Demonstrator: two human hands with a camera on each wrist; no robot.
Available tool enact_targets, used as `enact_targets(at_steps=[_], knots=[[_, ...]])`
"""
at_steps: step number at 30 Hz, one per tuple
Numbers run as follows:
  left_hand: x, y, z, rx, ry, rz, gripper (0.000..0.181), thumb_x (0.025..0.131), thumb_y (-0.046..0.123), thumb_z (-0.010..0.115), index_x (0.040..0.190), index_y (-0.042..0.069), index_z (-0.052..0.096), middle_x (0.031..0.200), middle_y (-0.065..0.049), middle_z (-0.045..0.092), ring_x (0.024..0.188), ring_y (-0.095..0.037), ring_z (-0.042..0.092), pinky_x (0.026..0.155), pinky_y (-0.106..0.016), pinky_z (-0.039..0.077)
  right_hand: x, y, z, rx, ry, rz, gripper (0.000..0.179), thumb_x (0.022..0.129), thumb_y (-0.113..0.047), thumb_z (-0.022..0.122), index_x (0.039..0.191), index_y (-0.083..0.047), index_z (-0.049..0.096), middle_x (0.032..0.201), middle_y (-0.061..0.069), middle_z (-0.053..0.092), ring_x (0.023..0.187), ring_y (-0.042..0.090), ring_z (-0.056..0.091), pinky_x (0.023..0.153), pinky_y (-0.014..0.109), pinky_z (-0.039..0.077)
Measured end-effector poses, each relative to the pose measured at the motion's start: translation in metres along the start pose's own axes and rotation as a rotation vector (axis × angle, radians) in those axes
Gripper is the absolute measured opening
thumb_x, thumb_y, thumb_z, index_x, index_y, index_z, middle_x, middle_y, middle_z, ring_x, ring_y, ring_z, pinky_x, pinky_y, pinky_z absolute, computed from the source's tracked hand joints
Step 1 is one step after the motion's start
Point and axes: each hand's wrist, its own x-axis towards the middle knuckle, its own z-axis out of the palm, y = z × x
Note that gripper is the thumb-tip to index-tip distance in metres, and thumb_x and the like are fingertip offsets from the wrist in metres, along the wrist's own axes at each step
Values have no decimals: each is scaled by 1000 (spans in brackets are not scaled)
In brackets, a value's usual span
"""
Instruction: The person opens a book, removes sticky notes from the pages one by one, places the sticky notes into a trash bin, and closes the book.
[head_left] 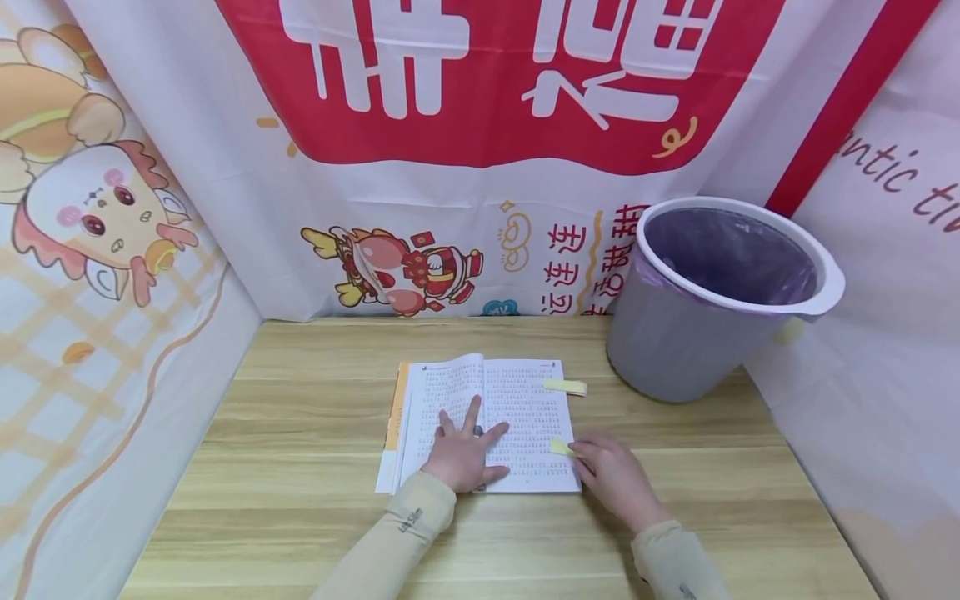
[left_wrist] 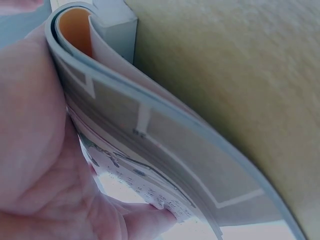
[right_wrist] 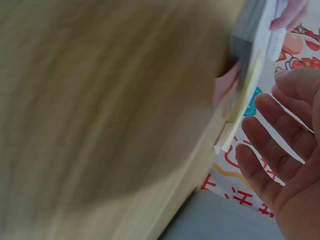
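Observation:
An open book [head_left: 525, 417] with printed text lies on the wooden table. My left hand [head_left: 459, 458] rests across its middle with fingers spread, pressing near the spine. In the left wrist view, the curved cover and pages [left_wrist: 165, 135] rise beside the palm. My right hand [head_left: 617, 483] is at the right page's lower edge, its fingertips over the outer end of a pale yellow sticky tab [head_left: 559, 447]. The right wrist view shows its fingers loosely bent and apart, with nothing between them. Another yellow sticky tab [head_left: 566, 387] juts from the page's upper right edge.
A grey trash bin [head_left: 675, 333] with a purple liner stands at the table's back right. Printed cloth [head_left: 420, 183] hangs behind the table, and more covers both sides. An orange strip of the book's cover [head_left: 395, 408] shows at its left edge.

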Motion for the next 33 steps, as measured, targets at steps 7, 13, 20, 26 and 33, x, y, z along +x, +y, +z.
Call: enact_targets(at_steps=[7, 13, 20, 26, 33], knots=[[0, 0, 0, 3, 4, 2, 74, 88, 70, 55, 152, 39, 37, 165, -17, -4, 127, -74, 16, 102, -70, 35, -1, 7, 6, -27, -12, -31, 23, 85, -14, 79, 107, -8, 75, 105, 7, 71, 101, 27, 65, 93, 47, 52], [2, -1, 1, 6, -3, 0, 74, 88, 71, 54, 153, 40, 36, 165, -16, -4, 127, -74, 16, 103, -70, 35, 3, 3, 10, -100, 9, -110, 22, 85, -12, 78, 106, -8, 76, 105, 9, 71, 101, 29, 64, 92, 48, 52], [1, 0, 0, 6, -4, -2, 74, 88, 70, 54, 153, 39, 37, 165, -16, -3, 128, -74, 17, 102, -69, 36, 11, -4, 13, -230, -63, -157, 32, 87, -16, 75, 118, -15, 74, 106, 6, 63, 101, 28, 57, 89, 47, 52], [1, -1, 0, 12, 1, -3, 74, 88, 70, 54, 152, 39, 37, 165, -16, -3, 128, -73, 17, 103, -69, 36, 15, -3, 13, -263, -82, -173, 37, 86, -12, 75, 122, -19, 72, 109, 7, 61, 99, 28, 56, 83, 48, 54], [2, -1, 2, 24, -9, -3, 74, 88, 71, 53, 153, 40, 36, 165, -16, -3, 128, -73, 17, 103, -69, 36, 15, 1, 11, -274, -81, -223, 41, 84, -3, 76, 122, -18, 72, 112, 8, 63, 97, 27, 57, 80, 45, 56]])
